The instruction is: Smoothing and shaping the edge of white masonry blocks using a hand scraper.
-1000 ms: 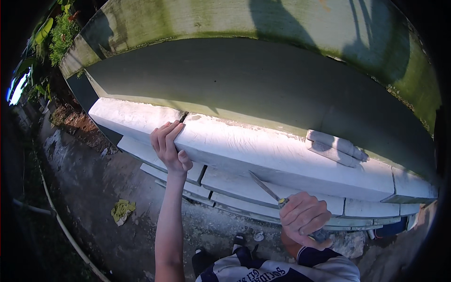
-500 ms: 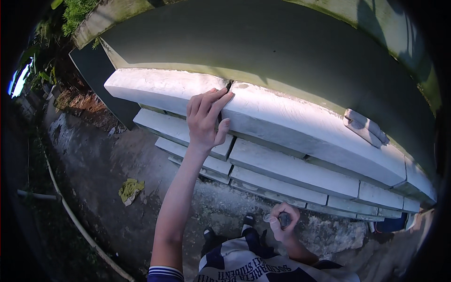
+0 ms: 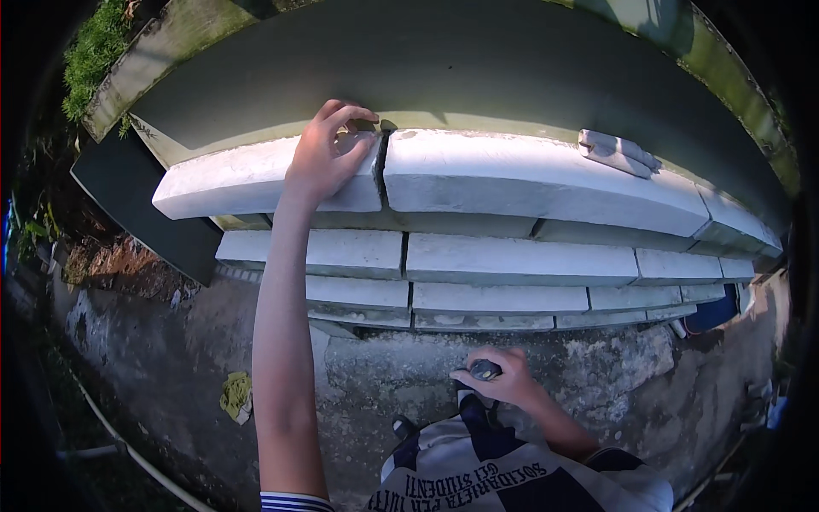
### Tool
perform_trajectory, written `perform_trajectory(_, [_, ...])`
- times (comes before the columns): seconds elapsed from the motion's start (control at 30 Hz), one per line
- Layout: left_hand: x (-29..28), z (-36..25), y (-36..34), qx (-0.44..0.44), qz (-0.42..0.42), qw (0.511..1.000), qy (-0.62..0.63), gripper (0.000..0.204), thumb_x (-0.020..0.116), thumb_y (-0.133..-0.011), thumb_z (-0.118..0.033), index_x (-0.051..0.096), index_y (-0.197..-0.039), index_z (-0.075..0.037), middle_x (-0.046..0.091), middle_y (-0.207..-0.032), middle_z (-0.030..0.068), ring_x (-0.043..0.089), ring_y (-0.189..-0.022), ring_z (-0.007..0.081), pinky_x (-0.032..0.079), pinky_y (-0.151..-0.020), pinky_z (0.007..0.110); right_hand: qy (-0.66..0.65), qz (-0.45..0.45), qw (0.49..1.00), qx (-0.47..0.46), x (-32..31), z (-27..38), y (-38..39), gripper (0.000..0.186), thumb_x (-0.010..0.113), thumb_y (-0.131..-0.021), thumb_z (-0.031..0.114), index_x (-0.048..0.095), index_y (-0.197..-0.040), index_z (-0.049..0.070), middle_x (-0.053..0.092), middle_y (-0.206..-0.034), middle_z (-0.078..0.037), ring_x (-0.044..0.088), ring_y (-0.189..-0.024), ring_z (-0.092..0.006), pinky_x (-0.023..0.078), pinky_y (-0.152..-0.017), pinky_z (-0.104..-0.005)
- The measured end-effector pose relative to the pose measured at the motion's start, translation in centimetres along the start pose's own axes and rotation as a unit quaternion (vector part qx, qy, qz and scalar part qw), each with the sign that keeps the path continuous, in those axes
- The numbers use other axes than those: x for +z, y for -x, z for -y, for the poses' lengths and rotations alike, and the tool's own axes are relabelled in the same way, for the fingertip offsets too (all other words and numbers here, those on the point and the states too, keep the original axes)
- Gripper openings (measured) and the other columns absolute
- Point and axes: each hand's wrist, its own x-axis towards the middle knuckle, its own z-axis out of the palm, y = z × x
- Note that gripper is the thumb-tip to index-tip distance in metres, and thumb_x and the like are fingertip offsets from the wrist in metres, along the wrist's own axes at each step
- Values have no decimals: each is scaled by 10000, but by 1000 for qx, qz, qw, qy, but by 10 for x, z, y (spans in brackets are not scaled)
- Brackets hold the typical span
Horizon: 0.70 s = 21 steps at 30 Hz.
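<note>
Two white stone-like slabs lie end to end, the left slab [image 3: 230, 175] and the longer right slab [image 3: 546, 175], with a dark narrow gap [image 3: 381, 171] between them. My left hand [image 3: 324, 158] is over the right end of the left slab, beside the gap. Its fingers are bent and stand apart from the thumb, and I see nothing held between them. Lower down, close to my body, my right hand [image 3: 503, 375] is closed around a small dark object with a round, pale-centred end [image 3: 486, 369]. Its exact kind does not show.
More white slabs [image 3: 520, 258] are stacked in stepped rows below. A rolled grey cloth-like bundle [image 3: 618, 154] rests on the top slab at right. Behind rises a dark green wall [image 3: 444, 77]. A yellow-green rag [image 3: 235, 396] and a pale pipe [image 3: 136, 448] lie on the ground at left.
My left hand has shifted from over the gap to the left slab's end, its fingers curling. My right hand has turned, showing the dark object's round end. The view has shifted.
</note>
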Motion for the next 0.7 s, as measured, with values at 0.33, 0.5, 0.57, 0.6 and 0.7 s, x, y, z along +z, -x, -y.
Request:
perform_trajectory(0.33, [-1, 9, -6, 2, 31, 999, -32, 220, 660, -871, -188, 719, -1024, -41, 683, -986, 104, 652, -967, 247, 519, -915, 360, 82, 47, 940, -328, 47, 85, -125, 342, 760, -856, 270, 552, -638, 109, 498, -469, -9, 542, -415, -228, 432, -423, -343])
perform_trajectory(0.5, [-6, 14, 0, -6, 25, 1000, -12, 201, 680, -847, -192, 731, -960, -33, 687, -976, 110, 655, -936, 237, 528, -871, 366, 199, 7, 877, -438, 87, 100, -155, 263, 729, -813, 240, 553, -648, 134, 452, -473, 18, 520, -418, -169, 383, -399, -311])
perform_trajectory(0.57, [-4, 13, 0, 7, 14, 1000, -6, 194, 684, -839, -201, 737, -929, -38, 691, -953, 99, 659, -924, 239, 527, -856, 370, 218, 20, 865, -451, 83, 98, -169, 191, 715, -783, 227, 587, -671, 140, 481, -487, 8, 541, -433, -166, 382, -395, -302])
perform_trajectory(0.6, [-4, 11, 1, 13, 6, 1000, -14, 188, 684, -837, -199, 738, -922, -40, 691, -939, 95, 660, -920, 240, 526, -845, 370, 239, 30, 867, -436, 85, 87, -177, 192, 743, -734, 259, 603, -687, 136, 527, -509, -11, 575, -459, -197, 415, -410, -343])
perform_trajectory(0.7, [-1, 12, -1, 30, -7, 999, -19, 179, 684, -836, -196, 739, -909, -42, 692, -916, 89, 660, -913, 245, 525, -828, 372, 309, 105, 874, -361, 66, 64, -220, 229, 767, -675, 285, 602, -688, 126, 559, -522, -36, 608, -485, -254, 454, -439, -396])
